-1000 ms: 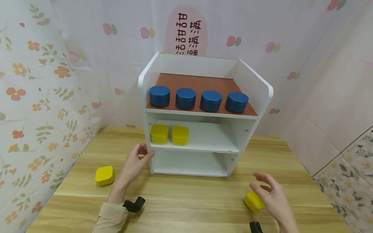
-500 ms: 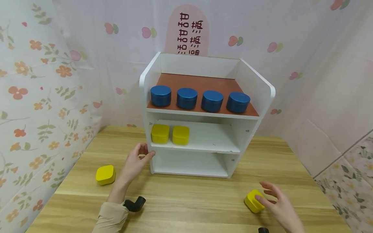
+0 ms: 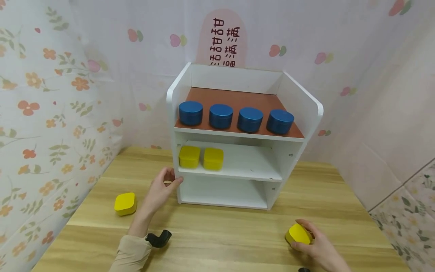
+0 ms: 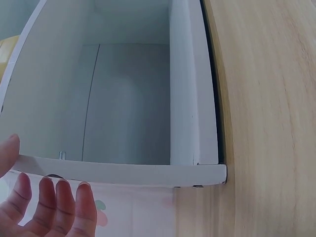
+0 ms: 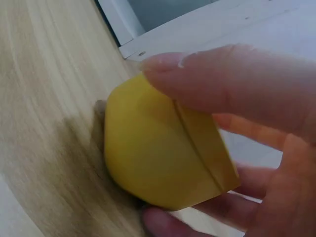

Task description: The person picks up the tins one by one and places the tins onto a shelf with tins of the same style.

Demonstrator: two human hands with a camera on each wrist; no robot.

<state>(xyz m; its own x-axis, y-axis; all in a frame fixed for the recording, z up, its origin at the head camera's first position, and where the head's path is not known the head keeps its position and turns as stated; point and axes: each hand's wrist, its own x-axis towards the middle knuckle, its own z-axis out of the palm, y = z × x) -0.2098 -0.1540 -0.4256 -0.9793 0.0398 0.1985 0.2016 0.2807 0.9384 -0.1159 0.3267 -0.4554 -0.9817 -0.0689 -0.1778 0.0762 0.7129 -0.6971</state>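
Note:
My right hand (image 3: 316, 243) grips a yellow rounded-square box (image 3: 297, 234) at the right of the table, thumb on one side and fingers on the other. In the right wrist view a lid seam runs across this box (image 5: 148, 143). My left hand (image 3: 162, 189) holds the left side panel of a small white shelf (image 3: 231, 172). Up close, in the left wrist view, the thumb (image 4: 7, 154) lies on one side of the panel's edge and the curled fingers (image 4: 61, 207) on the other. Two yellow boxes (image 3: 201, 158) stand side by side at the left of the middle tier.
Several blue round tins (image 3: 221, 116) line the brown top tier. Another yellow box (image 3: 125, 204) lies on the wooden table (image 3: 217, 238), left of my left forearm. Black wrist mounts (image 3: 159, 238) jut from the wrists. Patterned curtains (image 3: 142, 75) surround the table.
My right hand has come down around the yellow box on the right, its fingers closing on it. The left hand stays at the shelf's side. The head view has shifted slightly.

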